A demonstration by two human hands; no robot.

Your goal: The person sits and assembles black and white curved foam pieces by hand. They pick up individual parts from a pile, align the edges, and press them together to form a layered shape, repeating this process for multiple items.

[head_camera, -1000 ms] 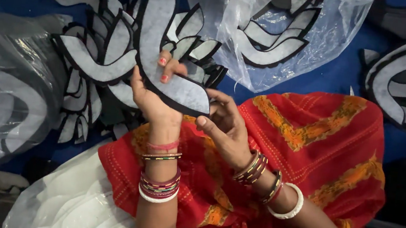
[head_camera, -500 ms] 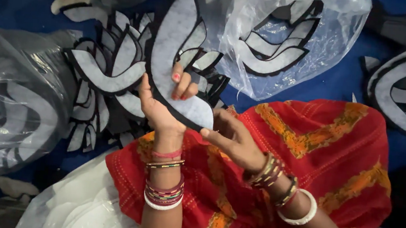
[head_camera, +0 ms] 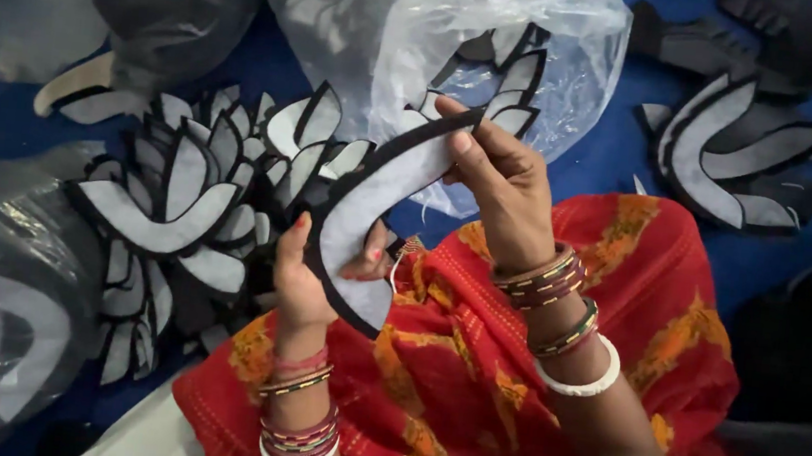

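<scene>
While both hands grip it, the crescent-shaped grey fabric cutout with black border [head_camera: 367, 216] sits above the red-and-orange cloth lap [head_camera: 472, 366]. Left hand [head_camera: 306, 273] clasps its lower end; right hand [head_camera: 496, 182] pinches its upper tip. Many similar pieces lie in the pile of grey-and-black petal cutouts [head_camera: 182, 210] alongside, suggesting work is partway through.

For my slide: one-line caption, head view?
Both hands, left hand and right hand, hold a curved grey-and-black cutout.

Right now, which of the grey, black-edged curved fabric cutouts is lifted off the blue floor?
The crescent-shaped grey cutout with black border, held by both hands: left hand at its lower end, right hand at its upper tip. The others lie in piles or bags.
</scene>
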